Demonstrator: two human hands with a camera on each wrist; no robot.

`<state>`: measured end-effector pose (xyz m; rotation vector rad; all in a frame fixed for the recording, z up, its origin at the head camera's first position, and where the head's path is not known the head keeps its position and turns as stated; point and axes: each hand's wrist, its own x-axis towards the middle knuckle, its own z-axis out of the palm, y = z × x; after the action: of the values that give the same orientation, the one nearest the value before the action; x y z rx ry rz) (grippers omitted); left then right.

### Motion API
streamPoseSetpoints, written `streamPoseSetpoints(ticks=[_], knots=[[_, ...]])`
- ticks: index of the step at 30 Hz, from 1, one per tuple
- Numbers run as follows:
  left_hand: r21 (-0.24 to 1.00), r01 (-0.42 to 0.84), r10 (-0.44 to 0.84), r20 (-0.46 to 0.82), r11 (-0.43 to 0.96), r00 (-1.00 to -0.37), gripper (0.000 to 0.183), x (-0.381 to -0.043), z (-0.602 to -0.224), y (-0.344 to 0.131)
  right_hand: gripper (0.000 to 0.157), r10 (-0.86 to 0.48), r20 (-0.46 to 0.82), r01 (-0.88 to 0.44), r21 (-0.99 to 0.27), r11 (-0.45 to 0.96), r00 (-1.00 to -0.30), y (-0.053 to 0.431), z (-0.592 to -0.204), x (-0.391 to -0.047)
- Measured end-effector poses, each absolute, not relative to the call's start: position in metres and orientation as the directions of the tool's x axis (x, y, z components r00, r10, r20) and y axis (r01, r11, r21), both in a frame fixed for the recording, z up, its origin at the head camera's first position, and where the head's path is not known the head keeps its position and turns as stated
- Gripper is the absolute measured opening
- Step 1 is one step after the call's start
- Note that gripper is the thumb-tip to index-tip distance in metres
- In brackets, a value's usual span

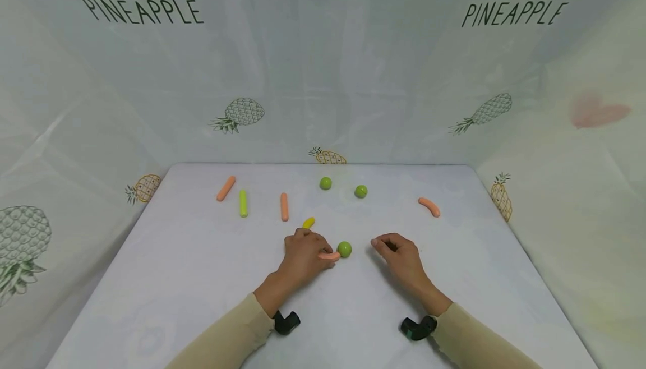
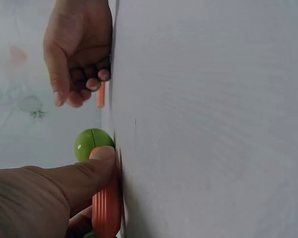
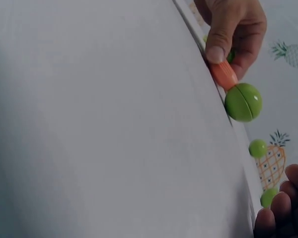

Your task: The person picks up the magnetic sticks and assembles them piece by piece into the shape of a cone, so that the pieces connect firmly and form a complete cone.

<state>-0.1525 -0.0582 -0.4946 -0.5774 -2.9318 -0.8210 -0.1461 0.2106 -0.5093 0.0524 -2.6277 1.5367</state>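
Head view: low on the desk, the left hand has its fingers clamped on an orange stick, tip against a green ball; the right hand sits opposite, fingers loosely curled, thumb slightly apart. Beyond lie a yellow piece, a green stick and two more balls.
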Motion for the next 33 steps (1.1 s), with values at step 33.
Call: streamPoseSetpoints(ticks=[33], knots=[[0.537,0.39,0.345,0.188,0.748,-0.92,0.017,-0.156,-0.498,-0.058,0.062,0.125,-0.024,0.11,-0.653,0.749,-0.992,0.332,-0.484,-0.223]])
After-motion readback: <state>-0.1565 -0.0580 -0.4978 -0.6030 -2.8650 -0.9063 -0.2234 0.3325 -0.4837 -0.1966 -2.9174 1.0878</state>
